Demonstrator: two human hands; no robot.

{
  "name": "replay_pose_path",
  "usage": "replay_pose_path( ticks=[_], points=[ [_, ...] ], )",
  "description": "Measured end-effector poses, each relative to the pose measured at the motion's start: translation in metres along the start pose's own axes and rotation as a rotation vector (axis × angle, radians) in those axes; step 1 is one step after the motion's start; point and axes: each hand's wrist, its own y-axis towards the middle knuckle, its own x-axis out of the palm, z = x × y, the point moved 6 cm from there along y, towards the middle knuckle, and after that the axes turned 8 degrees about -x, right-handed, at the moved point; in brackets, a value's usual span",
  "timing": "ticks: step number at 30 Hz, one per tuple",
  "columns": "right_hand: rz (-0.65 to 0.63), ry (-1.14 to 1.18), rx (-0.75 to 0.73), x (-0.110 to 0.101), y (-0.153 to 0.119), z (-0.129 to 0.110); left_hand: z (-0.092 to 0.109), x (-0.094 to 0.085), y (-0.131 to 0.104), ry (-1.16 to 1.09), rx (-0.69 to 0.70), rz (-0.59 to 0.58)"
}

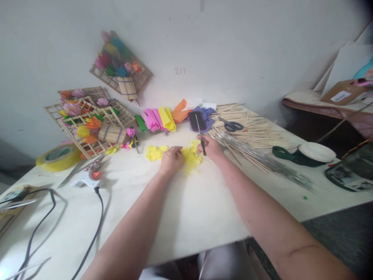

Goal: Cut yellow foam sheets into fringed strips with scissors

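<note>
My right hand (210,147) is closed round a slim tool (203,147) with a black handle and a long, thin, pale shaft pointing away from me; its exact kind is blurred. Beside it lies a loose heap of yellow cut pieces (192,157), which look like crepe paper. At the heap's left edge is my left hand (172,157), fingers curled together; whatever they pinch is hidden. A second cluster of yellow pieces (155,153) rests on the table just left of that hand. A dark phone (197,121) lies behind the tool's shaft.
Paper rolls (153,119) and wooden sticks (247,126) line the back, with scissors (233,125) on the sticks. Silver wires (265,161) lie right. Left are flower-decorated lattices (84,120), yellow tape (58,156) and a white glue gun (86,178) with its black cord.
</note>
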Motion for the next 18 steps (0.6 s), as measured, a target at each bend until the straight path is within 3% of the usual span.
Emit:
replay_pose_path(
  ticks=[3, 7, 14, 18],
  points=[
    [-0.011, 0.070, 0.037, 0.0017, -0.0045, -0.0054, -0.0023, -0.0020, 0.0018, 0.120, -0.018, 0.061],
    [-0.043, 0.073, 0.055, 0.0014, -0.0063, -0.0065, -0.0040, 0.0012, 0.0026, 0.224, -0.047, 0.006],
    [-0.082, 0.040, -0.005, 0.0011, -0.0024, -0.0009, -0.0069, 0.0014, 0.0057, 0.159, -0.065, 0.001],
    [-0.107, -0.100, -0.079, 0.0017, -0.0017, -0.0016, -0.0092, 0.0035, 0.0087, 0.117, -0.058, -0.004]
  ],
)
